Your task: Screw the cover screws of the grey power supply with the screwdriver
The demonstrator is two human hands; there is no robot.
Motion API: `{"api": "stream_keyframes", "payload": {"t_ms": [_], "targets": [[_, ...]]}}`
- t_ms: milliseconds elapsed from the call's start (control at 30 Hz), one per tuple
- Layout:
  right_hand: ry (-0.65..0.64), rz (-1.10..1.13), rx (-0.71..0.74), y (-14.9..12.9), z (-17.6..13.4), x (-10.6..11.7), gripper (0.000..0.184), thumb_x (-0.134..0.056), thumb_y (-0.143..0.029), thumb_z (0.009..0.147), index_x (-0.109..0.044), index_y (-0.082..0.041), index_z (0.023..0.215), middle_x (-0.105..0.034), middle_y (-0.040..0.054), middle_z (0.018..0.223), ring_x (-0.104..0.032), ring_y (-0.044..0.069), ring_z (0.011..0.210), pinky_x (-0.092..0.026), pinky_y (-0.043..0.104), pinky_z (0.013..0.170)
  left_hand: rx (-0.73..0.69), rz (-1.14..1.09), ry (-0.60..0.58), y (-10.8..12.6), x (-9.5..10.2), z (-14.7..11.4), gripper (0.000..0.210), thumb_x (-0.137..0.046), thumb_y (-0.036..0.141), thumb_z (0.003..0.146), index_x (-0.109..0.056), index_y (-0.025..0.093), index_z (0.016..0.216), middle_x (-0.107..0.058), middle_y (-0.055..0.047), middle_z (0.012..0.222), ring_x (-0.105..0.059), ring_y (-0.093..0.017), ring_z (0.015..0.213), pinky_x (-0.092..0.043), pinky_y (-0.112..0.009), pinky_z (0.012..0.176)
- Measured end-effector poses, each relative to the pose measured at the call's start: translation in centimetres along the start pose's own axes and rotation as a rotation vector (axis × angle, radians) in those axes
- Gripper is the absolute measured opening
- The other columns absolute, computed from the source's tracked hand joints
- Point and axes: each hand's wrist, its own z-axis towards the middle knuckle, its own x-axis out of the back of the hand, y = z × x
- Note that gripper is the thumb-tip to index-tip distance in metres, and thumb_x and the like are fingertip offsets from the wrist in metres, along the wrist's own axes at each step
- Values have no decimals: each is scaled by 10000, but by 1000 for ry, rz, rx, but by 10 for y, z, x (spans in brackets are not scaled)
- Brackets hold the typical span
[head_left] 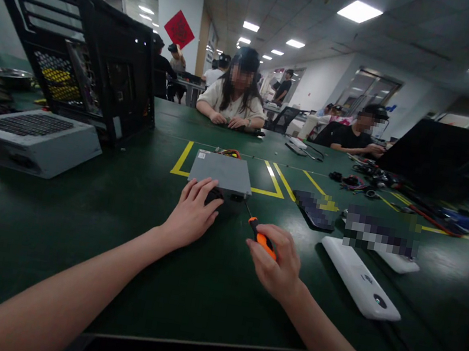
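Note:
A grey metal power supply unit (pixel 221 170) lies on the green table, with coloured wires showing behind its far edge. My left hand (pixel 192 214) rests at its near left edge, fingers stretched and spread, the fingertips touching the casing. Between the thumb and fingers of my right hand (pixel 278 262) is an orange and black screwdriver (pixel 262 237). Its thin shaft points away from me, toward the unit's near right corner. Whether the tip touches a screw is too small to tell. A dark part beside my left fingers is partly hidden.
Left stand an open black computer case (pixel 111 77) and a second power supply (pixel 38 137). Right lie a phone (pixel 314 210), a white power bank (pixel 359 277), cables (pixel 354 183) and a dark monitor (pixel 453 158). A person (pixel 234 94) sits opposite; yellow tape (pixel 180 160) marks the table.

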Motion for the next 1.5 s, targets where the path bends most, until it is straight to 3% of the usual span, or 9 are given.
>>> {"api": "stream_keyframes", "payload": {"t_ms": [400,500,700,833,1000,1133,1500], "targets": [[-13,25,-61,-1,0,1,362,-572,-20,712,-470,-202,1008,-504,121,1166,-531,223,1074,-541,366,786,9,57,24,15,-12,-2,501,-552,162,757,-488,342,1220,-238,-84,1416,-166,-362,1305,-149,-590,1029],[-4,11,-61,-2,1,1,332,-599,-50,708,-483,-227,964,-545,84,1106,-542,224,1051,-537,391,791,19,61,26,17,-13,-2,525,-552,153,753,-474,351,1232,-249,-78,1413,-160,-360,1307,-159,-587,1026],[-9,34,-77,-1,-2,0,353,-563,-29,715,-467,-205,1005,-515,113,1157,-536,221,1075,-542,373,797,48,29,45,20,-15,0,516,-541,159,762,-471,334,1242,-248,-93,1405,-144,-363,1309,-151,-590,1023],[-52,28,-35,-1,-3,0,330,-576,-36,717,-483,-222,974,-545,83,1106,-536,220,1067,-542,379,794,59,13,49,22,-16,0,516,-539,155,759,-471,319,1244,-245,-97,1402,-131,-365,1312,-158,-594,1020],[-7,33,-92,-1,-3,0,369,-578,-31,705,-465,-210,1008,-488,111,1196,-520,230,1095,-534,388,816,66,11,48,21,-18,-1,534,-536,147,754,-461,325,1252,-252,-92,1397,-130,-362,1314,-157,-598,1021],[-42,27,-15,-2,-1,0,355,-582,-29,713,-477,-206,1002,-498,102,1124,-525,229,1071,-542,369,793,70,-4,43,21,-19,-1,536,-534,141,751,-463,319,1252,-240,-95,1401,-121,-362,1316,-144,-594,1028],[-7,70,-114,-1,-2,-2,381,-545,-11,718,-454,-227,1019,-472,104,1190,-522,223,1088,-545,384,790,66,-5,36,20,-18,-1,539,-531,134,750,-461,314,1253,-224,-104,1398,-113,-362,1317,-142,-589,1030]]}}
